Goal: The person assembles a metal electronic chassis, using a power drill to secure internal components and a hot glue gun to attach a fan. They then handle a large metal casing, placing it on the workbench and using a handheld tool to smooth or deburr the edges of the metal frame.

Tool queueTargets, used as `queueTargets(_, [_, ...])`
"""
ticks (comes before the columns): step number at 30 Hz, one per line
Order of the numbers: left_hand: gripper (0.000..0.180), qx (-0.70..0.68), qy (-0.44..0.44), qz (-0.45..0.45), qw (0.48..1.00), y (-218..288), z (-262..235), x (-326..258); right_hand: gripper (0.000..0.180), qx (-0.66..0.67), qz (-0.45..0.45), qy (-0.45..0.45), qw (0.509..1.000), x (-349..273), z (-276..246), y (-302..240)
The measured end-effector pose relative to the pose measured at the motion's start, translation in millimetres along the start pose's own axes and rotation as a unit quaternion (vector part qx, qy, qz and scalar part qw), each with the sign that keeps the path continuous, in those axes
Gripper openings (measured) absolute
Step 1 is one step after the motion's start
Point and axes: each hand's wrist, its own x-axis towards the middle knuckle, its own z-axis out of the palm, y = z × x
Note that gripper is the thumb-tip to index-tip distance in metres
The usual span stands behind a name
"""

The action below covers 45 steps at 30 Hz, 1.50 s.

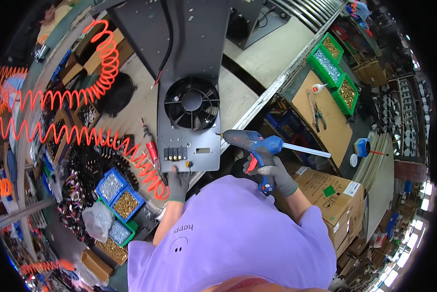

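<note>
The right grip (279, 176) wraps the handle of a blue glue gun (245, 140), likely light and stiff, best held there. The left grip (178, 184) meets the grey panel (167, 138), its closure hidden; the panel looks rigid. From it, the gun is at 2 o'clock, the fan (191, 101) at 12, a red driver (151, 148) at 11; a coiled hose (122, 142) crowds 10.
</note>
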Motion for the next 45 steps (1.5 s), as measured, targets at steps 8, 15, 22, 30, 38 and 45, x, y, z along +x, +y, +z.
queueTargets(8, [0.052,0.027,0.069,0.064,0.995,-18.9,-0.7,0.8,0.057,0.035,-0.028,-0.047,0.998,43.0,-69.2,-63.7])
queueTargets(15, [0.039,0.328,0.396,0.106,0.851,-25.3,76.2,-43.4,0.059,0.102,-0.058,-0.138,0.983,107.7,-173.3,-152.3])
queueTargets(22, [0.021,0.619,0.107,0.251,0.737,-121.9,293.5,12.5,0.069,0.202,-0.153,-0.130,0.959,222.0,-275.8,-252.3])
queueTargets(30, [0.060,0.510,0.028,0.415,0.753,-101.0,610.5,226.1,0.056,0.165,-0.221,0.027,0.961,406.8,-412.4,-360.3])
queueTargets(38, [0.021,0.593,0.042,0.330,0.734,-58.8,653.2,300.9,0.020,0.025,-0.225,0.154,0.962,527.7,-484.2,-416.6])
queueTargets(45, [0.016,0.558,0.065,0.339,0.755,-71.6,659.5,264.7,0.051,-0.396,-0.253,0.229,0.852,621.1,-479.5,-442.7])
